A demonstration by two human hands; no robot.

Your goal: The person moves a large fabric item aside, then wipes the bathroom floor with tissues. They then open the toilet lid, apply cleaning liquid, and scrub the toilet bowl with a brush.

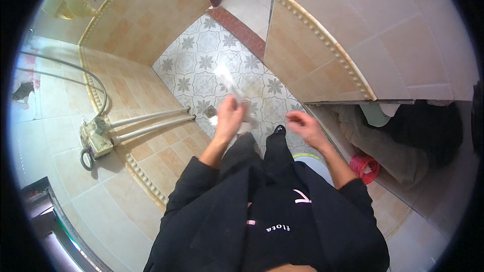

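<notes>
My left hand point(230, 118) is closed around some thin white material point(235, 90), perhaps paper or plastic film, blurred by motion. Part of the material stands out beyond the fingers over the patterned floor, and more of it hangs below the hand. To the right, my right hand point(304, 127) is apart from it, blurred, with fingers curled; whether anything is between them cannot be told. A black shoe point(280, 130) shows on the floor between the hands.
A floor drain point(210, 112) lies left of my left hand. Two white pipes point(151, 124) run along the left wall to a water heater valve or similar fitting point(97, 138). A red-brown threshold point(240, 30) is ahead. At right are a red container point(365, 168) and a white bucket point(314, 164).
</notes>
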